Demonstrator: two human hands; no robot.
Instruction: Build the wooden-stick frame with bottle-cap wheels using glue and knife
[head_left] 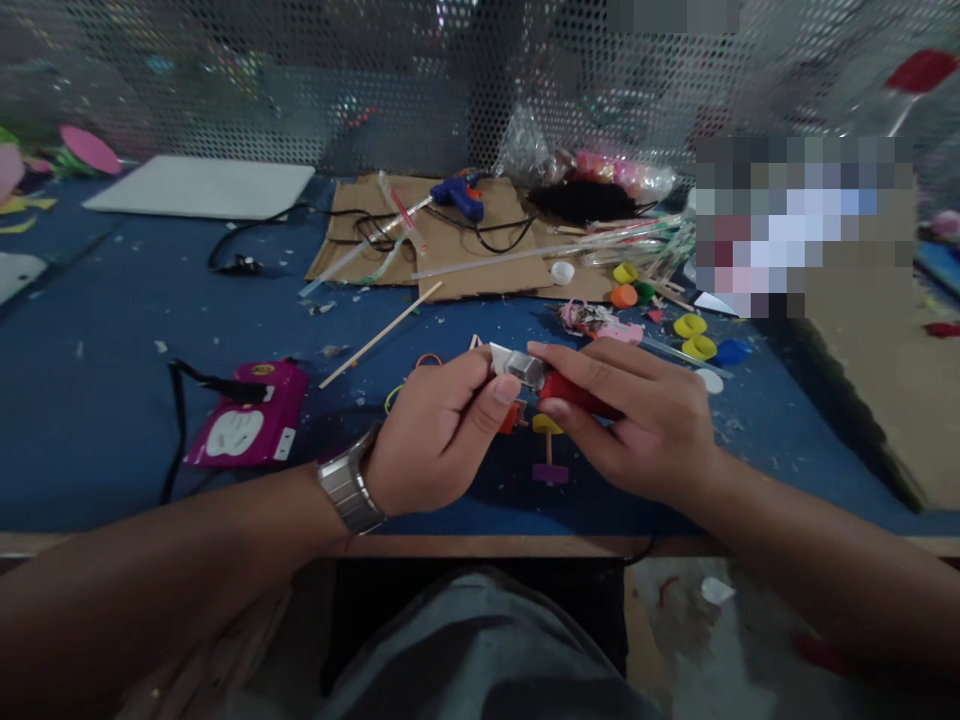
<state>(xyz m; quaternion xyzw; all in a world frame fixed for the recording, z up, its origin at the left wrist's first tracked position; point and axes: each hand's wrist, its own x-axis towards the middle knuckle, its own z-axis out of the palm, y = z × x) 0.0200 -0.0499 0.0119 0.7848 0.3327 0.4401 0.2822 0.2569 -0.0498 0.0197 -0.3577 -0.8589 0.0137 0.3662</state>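
My right hand (645, 415) is wrapped round the red handle of a utility knife (577, 392), whose metal head and pale blade point left. My left hand (442, 430), with a metal watch (352, 487) on its wrist, is closed, thumb and forefinger pinching at the blade end. Whether anything else lies inside its curled fingers is hidden. Below the knife, partly covered by my hands, are a yellow cap on a stick and a purple piece (550, 473). A thin wooden stick (381, 335) lies on the blue table to the left of my hands.
A magenta box (251, 415) with a black cable stands at left. Behind lie cardboard sheets (480, 282), a blue glue gun (459, 195) and clear glue sticks. Coloured bottle caps (690, 326) are scattered at right, near a large cardboard piece (862, 350). A white panel (202, 187) lies far left.
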